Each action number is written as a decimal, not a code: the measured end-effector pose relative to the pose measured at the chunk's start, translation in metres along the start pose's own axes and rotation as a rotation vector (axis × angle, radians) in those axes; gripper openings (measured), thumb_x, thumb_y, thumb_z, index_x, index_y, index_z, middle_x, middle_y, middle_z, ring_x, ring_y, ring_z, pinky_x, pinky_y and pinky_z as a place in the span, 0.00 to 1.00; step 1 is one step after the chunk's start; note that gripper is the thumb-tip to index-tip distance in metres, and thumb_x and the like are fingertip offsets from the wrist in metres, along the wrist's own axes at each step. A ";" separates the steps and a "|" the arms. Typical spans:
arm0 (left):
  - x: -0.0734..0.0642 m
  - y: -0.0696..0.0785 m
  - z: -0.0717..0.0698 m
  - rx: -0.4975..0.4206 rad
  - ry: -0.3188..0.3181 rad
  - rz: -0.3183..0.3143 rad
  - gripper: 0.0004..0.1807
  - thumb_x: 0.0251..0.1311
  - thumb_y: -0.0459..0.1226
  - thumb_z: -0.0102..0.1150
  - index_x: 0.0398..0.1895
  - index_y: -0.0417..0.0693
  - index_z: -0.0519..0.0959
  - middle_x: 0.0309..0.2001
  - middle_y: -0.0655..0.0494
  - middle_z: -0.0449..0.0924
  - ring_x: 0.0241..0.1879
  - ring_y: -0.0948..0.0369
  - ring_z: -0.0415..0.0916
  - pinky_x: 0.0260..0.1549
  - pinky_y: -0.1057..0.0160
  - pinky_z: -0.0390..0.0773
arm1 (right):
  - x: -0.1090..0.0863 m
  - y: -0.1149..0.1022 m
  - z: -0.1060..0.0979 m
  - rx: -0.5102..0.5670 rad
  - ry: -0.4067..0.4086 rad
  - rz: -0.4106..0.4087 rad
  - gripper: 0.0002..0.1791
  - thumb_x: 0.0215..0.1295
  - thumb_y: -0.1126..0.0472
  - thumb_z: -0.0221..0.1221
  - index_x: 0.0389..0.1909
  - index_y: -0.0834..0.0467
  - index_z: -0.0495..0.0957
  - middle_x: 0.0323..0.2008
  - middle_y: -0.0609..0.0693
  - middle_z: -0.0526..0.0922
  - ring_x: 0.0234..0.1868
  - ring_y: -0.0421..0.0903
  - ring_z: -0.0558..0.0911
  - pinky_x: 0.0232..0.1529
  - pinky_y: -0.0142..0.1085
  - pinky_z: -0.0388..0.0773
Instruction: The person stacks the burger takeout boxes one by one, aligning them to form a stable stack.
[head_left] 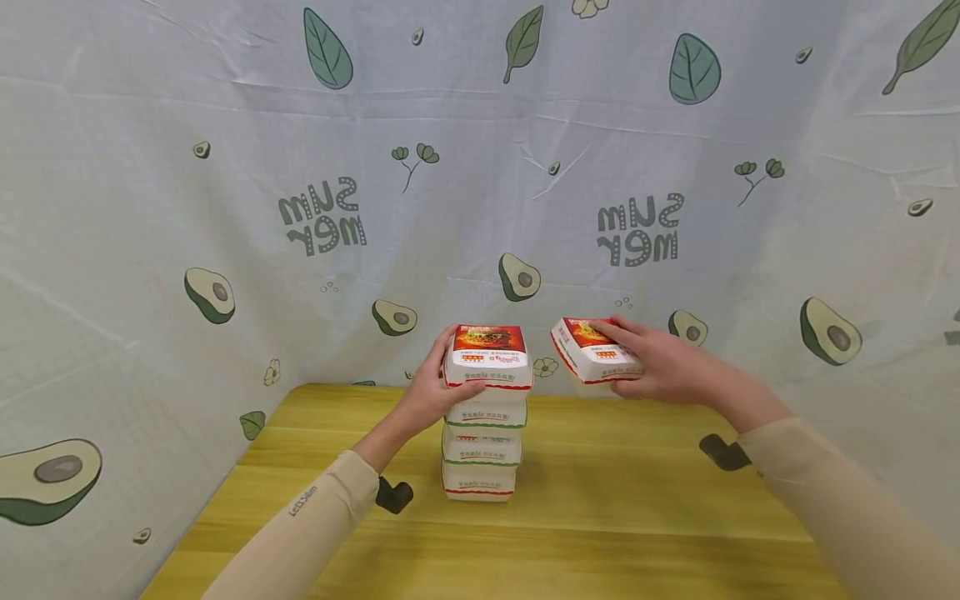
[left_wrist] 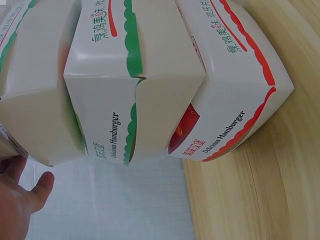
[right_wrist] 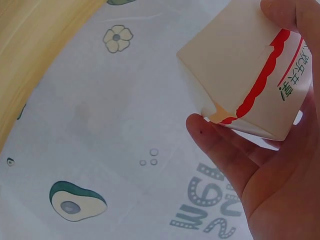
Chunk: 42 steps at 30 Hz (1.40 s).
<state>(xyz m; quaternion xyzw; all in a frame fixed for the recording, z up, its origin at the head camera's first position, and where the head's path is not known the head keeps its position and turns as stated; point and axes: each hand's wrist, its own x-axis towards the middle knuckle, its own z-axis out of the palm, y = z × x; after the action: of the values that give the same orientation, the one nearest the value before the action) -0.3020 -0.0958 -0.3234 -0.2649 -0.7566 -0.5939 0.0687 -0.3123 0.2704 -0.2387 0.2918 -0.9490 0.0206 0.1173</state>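
Several paper hamburger boxes stand in a stack (head_left: pixel 483 450) on the table. The top box (head_left: pixel 489 358) has a red lid with a burger picture. My left hand (head_left: pixel 431 396) grips it at the left side, thumb across its front. Raised to the right of the stack, apart from it, a red-trimmed hamburger box (head_left: pixel 596 350) tilts in my right hand (head_left: pixel 671 362). Fingers lie over its lid, with the thumb under its near side. In the left wrist view, a green-trimmed box (left_wrist: pixel 107 50) rests on the red-trimmed bottom box (left_wrist: pixel 235 75).
The yellow wooden table (head_left: pixel 637 500) extends on both sides of the stack. Behind it hangs a pale curtain (head_left: pixel 465 217) printed with avocados and leaves. Dark straps (head_left: pixel 395 496) show by both wrists.
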 end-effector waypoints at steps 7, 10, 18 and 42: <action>0.006 -0.014 0.001 0.010 0.012 -0.008 0.54 0.61 0.41 0.70 0.81 0.64 0.43 0.70 0.49 0.65 0.61 0.50 0.72 0.58 0.47 0.77 | 0.005 -0.008 -0.009 -0.010 0.000 -0.009 0.50 0.59 0.50 0.69 0.80 0.41 0.53 0.77 0.58 0.57 0.61 0.60 0.74 0.50 0.52 0.77; 0.012 -0.030 0.001 0.022 0.022 -0.007 0.55 0.61 0.41 0.70 0.81 0.66 0.42 0.70 0.49 0.64 0.61 0.50 0.72 0.57 0.47 0.77 | 0.006 -0.013 -0.014 -0.007 0.002 -0.013 0.50 0.59 0.51 0.68 0.79 0.40 0.53 0.77 0.59 0.57 0.62 0.61 0.73 0.50 0.52 0.77; 0.012 -0.036 0.002 0.032 0.040 0.002 0.55 0.60 0.43 0.71 0.80 0.73 0.43 0.69 0.53 0.65 0.60 0.52 0.73 0.54 0.48 0.79 | 0.010 -0.023 -0.024 -0.014 0.000 -0.019 0.49 0.60 0.51 0.67 0.80 0.40 0.53 0.78 0.59 0.56 0.62 0.62 0.73 0.47 0.49 0.77; 0.014 -0.029 0.002 0.023 0.024 -0.009 0.56 0.61 0.40 0.69 0.82 0.66 0.39 0.71 0.48 0.65 0.60 0.51 0.74 0.57 0.48 0.78 | 0.041 -0.062 -0.048 0.002 0.001 -0.105 0.48 0.60 0.50 0.66 0.79 0.37 0.54 0.78 0.53 0.57 0.66 0.59 0.72 0.55 0.53 0.75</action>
<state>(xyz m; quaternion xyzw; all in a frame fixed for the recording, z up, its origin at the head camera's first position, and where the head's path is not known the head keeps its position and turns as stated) -0.3278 -0.0937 -0.3432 -0.2539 -0.7635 -0.5886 0.0781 -0.3004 0.2017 -0.1839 0.3412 -0.9324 0.0154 0.1186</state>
